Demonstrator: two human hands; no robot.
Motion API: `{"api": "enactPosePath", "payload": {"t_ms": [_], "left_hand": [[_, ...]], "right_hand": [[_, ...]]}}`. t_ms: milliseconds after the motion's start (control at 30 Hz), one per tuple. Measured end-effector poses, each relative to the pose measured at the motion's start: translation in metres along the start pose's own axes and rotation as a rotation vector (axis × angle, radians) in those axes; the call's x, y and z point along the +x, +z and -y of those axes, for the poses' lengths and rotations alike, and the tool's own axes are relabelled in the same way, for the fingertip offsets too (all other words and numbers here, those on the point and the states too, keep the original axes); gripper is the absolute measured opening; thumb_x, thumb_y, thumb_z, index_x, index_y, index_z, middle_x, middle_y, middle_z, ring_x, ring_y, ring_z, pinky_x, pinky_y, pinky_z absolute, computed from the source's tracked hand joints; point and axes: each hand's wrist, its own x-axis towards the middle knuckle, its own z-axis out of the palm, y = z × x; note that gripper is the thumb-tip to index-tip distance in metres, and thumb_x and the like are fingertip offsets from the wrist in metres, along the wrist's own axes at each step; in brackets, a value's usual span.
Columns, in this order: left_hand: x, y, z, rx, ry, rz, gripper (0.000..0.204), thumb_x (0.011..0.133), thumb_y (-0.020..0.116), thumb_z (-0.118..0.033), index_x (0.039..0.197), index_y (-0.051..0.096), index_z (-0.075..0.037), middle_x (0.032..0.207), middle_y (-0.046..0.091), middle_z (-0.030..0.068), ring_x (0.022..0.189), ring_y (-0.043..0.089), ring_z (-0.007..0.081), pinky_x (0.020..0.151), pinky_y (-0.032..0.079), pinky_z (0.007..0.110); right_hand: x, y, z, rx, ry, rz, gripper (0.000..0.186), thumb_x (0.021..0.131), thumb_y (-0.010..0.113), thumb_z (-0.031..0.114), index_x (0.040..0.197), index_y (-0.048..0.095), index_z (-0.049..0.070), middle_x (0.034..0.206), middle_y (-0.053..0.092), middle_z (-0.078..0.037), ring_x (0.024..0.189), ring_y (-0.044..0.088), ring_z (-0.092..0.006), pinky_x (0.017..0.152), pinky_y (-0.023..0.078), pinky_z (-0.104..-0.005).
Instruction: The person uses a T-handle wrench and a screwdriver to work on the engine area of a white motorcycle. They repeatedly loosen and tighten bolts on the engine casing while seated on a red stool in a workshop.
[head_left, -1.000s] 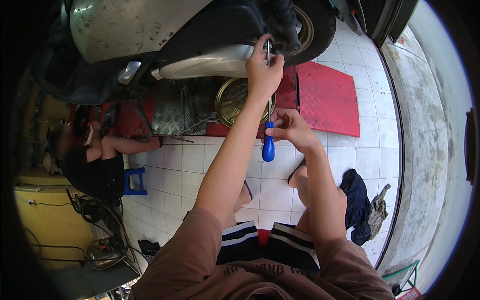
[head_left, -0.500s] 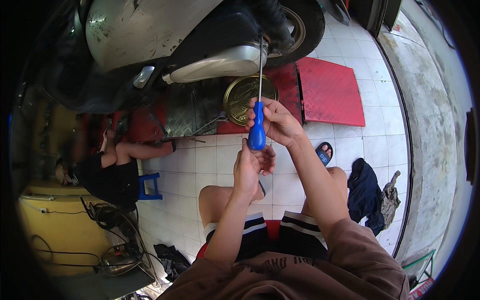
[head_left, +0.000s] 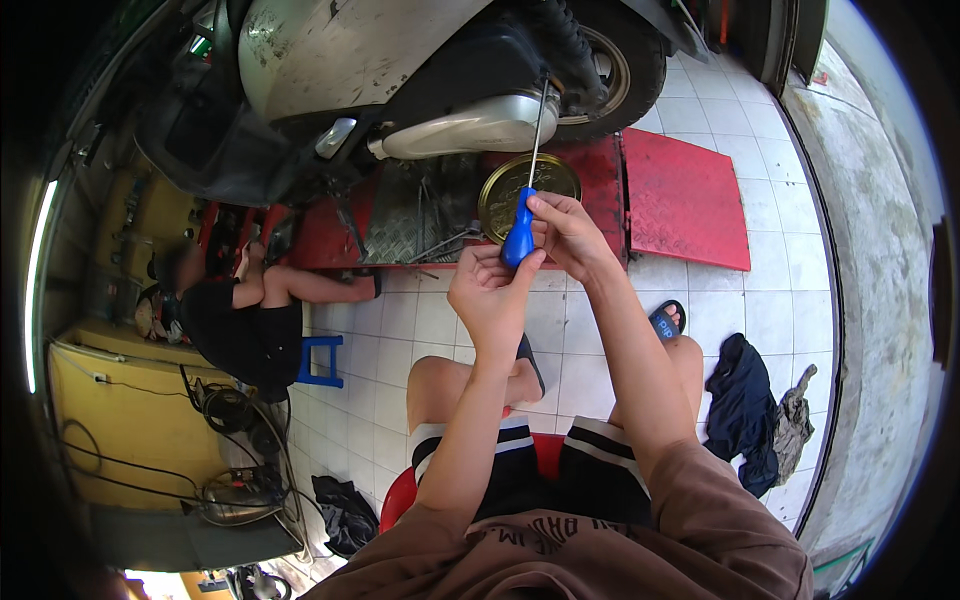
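A screwdriver with a blue handle (head_left: 519, 232) and long metal shaft points away from me, its tip at the scooter's silver engine cover (head_left: 470, 130) beside the rear wheel (head_left: 625, 75). The fingers of my right hand (head_left: 572, 237) are closed round the upper part of the handle. At the handle's rounded end, my left hand (head_left: 492, 302) has its fingers curled and its thumb against the blue grip. What the tip touches is too small to make out.
Below the scooter lies a round gold tray (head_left: 498, 205) on a red work platform (head_left: 590, 180), with metal tools beside it. A red ramp plate (head_left: 690, 200) is at right. Another person (head_left: 245, 320) sits at left near a blue stool (head_left: 322, 362). Dark cloth (head_left: 742, 400) lies on the tiles.
My left hand has come up from below the handle and closed on its end. The screwdriver now leans slightly, handle toward the left. The whole view has shifted a little.
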Motion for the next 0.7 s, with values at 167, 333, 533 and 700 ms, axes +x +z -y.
{"api": "enactPosePath", "payload": {"t_ms": [167, 333, 533, 700], "left_hand": [[-0.002, 0.011, -0.009, 0.611, 0.609, -0.045, 0.029, 0.079, 0.076, -0.007, 0.097, 0.055, 0.003, 0.095, 0.06, 0.007, 0.073, 0.056, 0.0086, 0.058, 0.045, 0.023], [-0.008, 0.014, -0.016, -0.082, -0.203, 0.289, 0.043, 0.097, 0.05, -0.038, 0.101, 0.054, 0.004, 0.08, 0.06, 0.0095, 0.064, 0.058, 0.0153, 0.056, 0.045, 0.026], [-0.008, 0.005, -0.008, -0.33, -0.405, 0.373, 0.063, 0.1, 0.029, -0.053, 0.101, 0.054, 0.005, 0.079, 0.06, 0.0107, 0.064, 0.058, 0.0162, 0.054, 0.044, 0.026], [0.002, 0.0, -0.006, 0.186, -0.088, 0.221, 0.019, 0.096, 0.055, -0.017, 0.099, 0.057, 0.002, 0.069, 0.063, 0.0058, 0.057, 0.062, 0.0124, 0.048, 0.046, 0.027]], "right_hand": [[-0.002, 0.011, 0.008, 0.101, -0.052, 0.047, 0.029, 0.091, 0.063, 0.021, 0.107, 0.059, -0.003, 0.089, 0.065, -0.01, 0.082, 0.065, -0.0161, 0.075, 0.055, -0.029], [-0.001, 0.016, 0.013, 0.266, -0.054, 0.16, 0.038, 0.09, 0.065, 0.025, 0.114, 0.054, -0.004, 0.099, 0.063, -0.011, 0.091, 0.063, -0.0209, 0.079, 0.054, -0.033], [0.001, 0.014, 0.012, 0.197, -0.021, 0.146, 0.036, 0.094, 0.059, 0.023, 0.116, 0.053, -0.005, 0.101, 0.063, -0.013, 0.091, 0.064, -0.0211, 0.082, 0.054, -0.0335], [0.002, 0.011, 0.02, -0.026, 0.114, -0.079, 0.03, 0.094, 0.06, 0.023, 0.106, 0.058, -0.004, 0.094, 0.066, -0.011, 0.078, 0.065, -0.0155, 0.075, 0.055, -0.0278]]}}
